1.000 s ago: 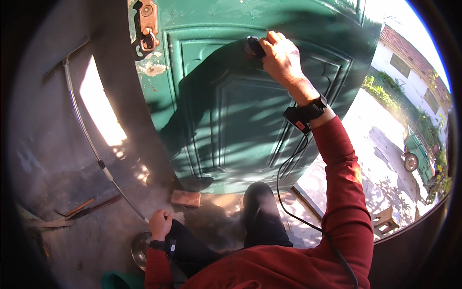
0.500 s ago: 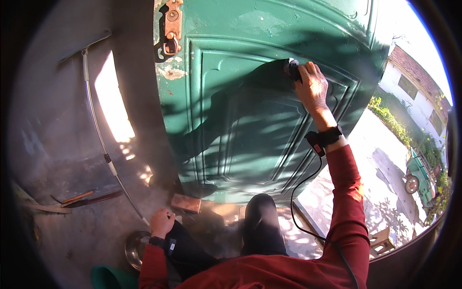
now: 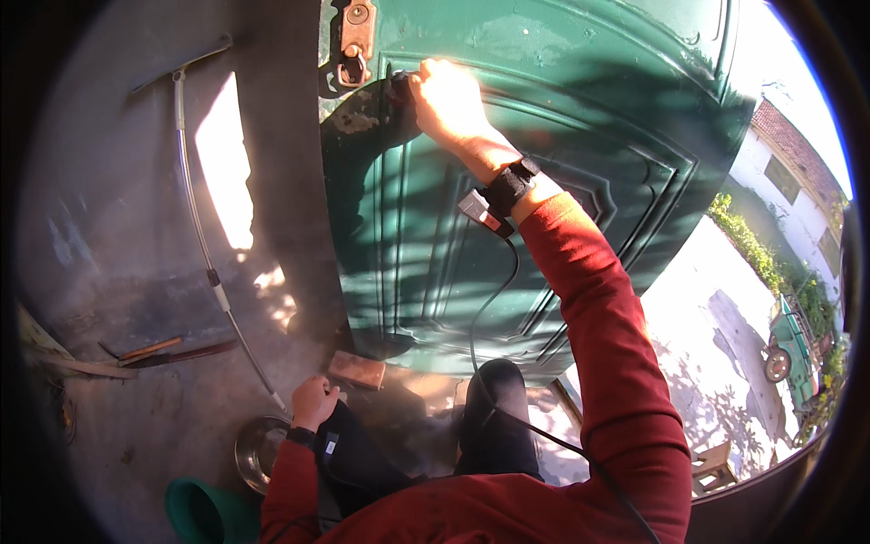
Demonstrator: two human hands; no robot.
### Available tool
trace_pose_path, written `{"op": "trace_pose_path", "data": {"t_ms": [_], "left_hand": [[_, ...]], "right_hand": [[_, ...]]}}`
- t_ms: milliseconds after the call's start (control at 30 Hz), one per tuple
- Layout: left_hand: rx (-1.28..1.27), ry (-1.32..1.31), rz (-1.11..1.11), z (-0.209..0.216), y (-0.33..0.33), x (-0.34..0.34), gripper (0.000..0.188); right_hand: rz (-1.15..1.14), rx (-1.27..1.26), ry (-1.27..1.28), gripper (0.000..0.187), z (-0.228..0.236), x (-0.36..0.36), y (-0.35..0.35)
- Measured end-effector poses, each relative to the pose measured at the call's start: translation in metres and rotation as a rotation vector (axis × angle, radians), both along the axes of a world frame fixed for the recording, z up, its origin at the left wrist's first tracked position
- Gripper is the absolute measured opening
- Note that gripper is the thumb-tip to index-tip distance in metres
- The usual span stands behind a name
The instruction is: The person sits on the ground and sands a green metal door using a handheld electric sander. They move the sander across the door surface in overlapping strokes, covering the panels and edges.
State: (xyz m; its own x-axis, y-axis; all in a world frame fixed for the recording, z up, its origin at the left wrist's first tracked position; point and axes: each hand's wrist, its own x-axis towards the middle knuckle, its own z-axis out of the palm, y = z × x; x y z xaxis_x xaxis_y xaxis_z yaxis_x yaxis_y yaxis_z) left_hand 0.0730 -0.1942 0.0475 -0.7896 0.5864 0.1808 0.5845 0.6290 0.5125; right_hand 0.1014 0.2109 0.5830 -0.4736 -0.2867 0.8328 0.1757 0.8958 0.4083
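Our right hand (image 3: 449,104) grips a dark object (image 3: 400,88) at the green door (image 3: 544,100), near the rusty latch (image 3: 358,32), which could snag it if we stray up-left; left hand (image 3: 314,403) curled, grip we cannot tell.

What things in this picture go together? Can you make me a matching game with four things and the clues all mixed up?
Things:
1. Door
2. Brick
3. Long-handled tool
4. Small dark object

Clues:
A. Has a wide, T-shaped head at one end
B. In the person's right grip, near the rust-coloured latch
C. Green, with raised panel shapes
D. Reddish block on the floor, near the bottom of number 1

Right pairs: 1-C, 2-D, 3-A, 4-B
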Motion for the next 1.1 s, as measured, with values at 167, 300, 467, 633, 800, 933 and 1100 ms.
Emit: {"op": "trace_pose_path", "data": {"t_ms": [167, 300, 467, 633, 800, 933, 1100], "left_hand": [[0.037, 0.007, 0.043, 0.004, -0.013, 0.003, 0.029], [0.048, 0.005, 0.036, 0.005, -0.021, 0.003, 0.028], [0.054, 0.048, 0.054, 0.002, -0.017, 0.001, 0.03], [0.015, 0.014, 0.036, -0.002, -0.003, 0.002, 0.032], [0.004, 0.028, 0.042, -0.002, 0.004, 0.0, 0.032], [0.028, -0.01, 0.016, 0.0, 0.003, -0.001, 0.03], [0.046, -0.006, 0.048, 0.001, -0.001, 0.003, 0.028]], "right_hand": [[-0.105, -0.095, -0.017, 0.017, 0.004, 0.052, 0.032], [-0.203, 0.08, 0.143, 0.033, 0.001, 0.136, 0.067], [-0.24, 0.09, 0.201, 0.044, 0.007, 0.172, 0.082], [-0.105, 0.09, 0.141, 0.027, 0.004, 0.102, 0.059], [-0.002, 0.043, 0.113, 0.013, 0.016, -0.006, 0.005], [0.025, 0.138, 0.103, 0.017, 0.019, -0.037, -0.026], [-0.036, 0.088, 0.007, 0.018, 0.023, 0.008, -0.007]]}}
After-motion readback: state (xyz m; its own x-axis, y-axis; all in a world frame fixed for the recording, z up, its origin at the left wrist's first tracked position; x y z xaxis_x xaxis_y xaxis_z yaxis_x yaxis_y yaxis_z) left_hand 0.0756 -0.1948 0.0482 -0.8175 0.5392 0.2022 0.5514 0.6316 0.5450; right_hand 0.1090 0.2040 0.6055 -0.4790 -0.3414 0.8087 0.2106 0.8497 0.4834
